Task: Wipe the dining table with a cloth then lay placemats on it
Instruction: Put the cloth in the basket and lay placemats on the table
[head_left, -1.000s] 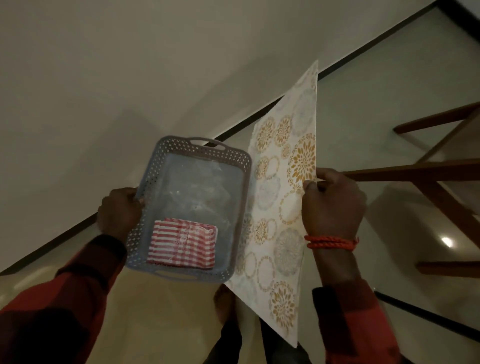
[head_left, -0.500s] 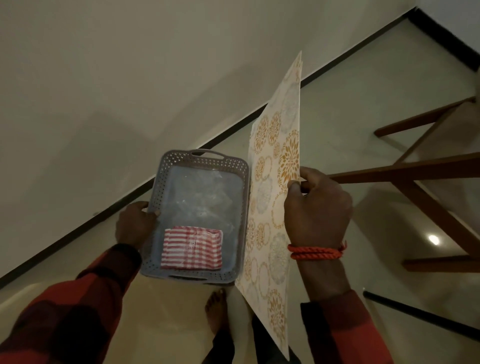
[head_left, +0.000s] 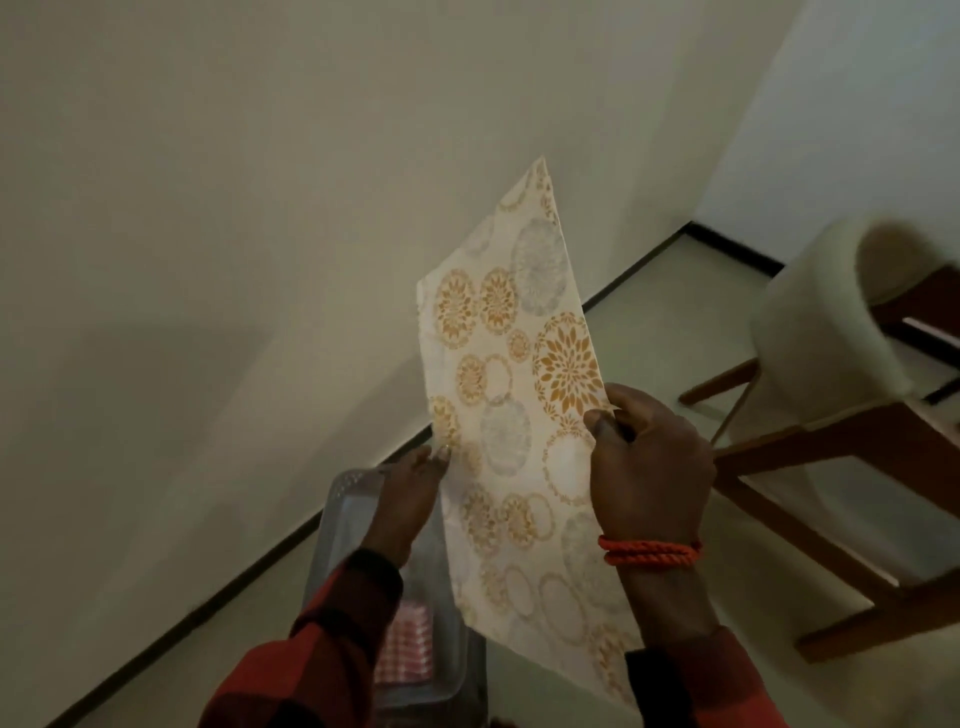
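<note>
Placemat (head_left: 511, 415) being pinched by right hand (head_left: 647, 467); left hand (head_left: 410, 499) fingertips touching its edge, grip unclear; tray (head_left: 353, 519) below risking tipping.

Placemat (head_left: 511, 431): thin, stiff sheet, smooth matt cream face printed with orange and grey medallions; whether paper or plastic cannot be told.
Tray (head_left: 347, 512): grey plastic, perforated rim, semi-glossy.
Cloth (head_left: 405, 644): red-and-white woven fabric, folded, lying in the tray.
Sleeves (head_left: 317, 660): red and dark checked cloth, soft and matt.
Wrist cord (head_left: 649, 552): twisted orange thread.
Chair (head_left: 831, 457): brown wood frame, smooth; pale matt upholstered back.
Floor (head_left: 654, 332): pale tile, faintly glossy.
Wall (head_left: 260, 182): matt painted plaster.
</note>
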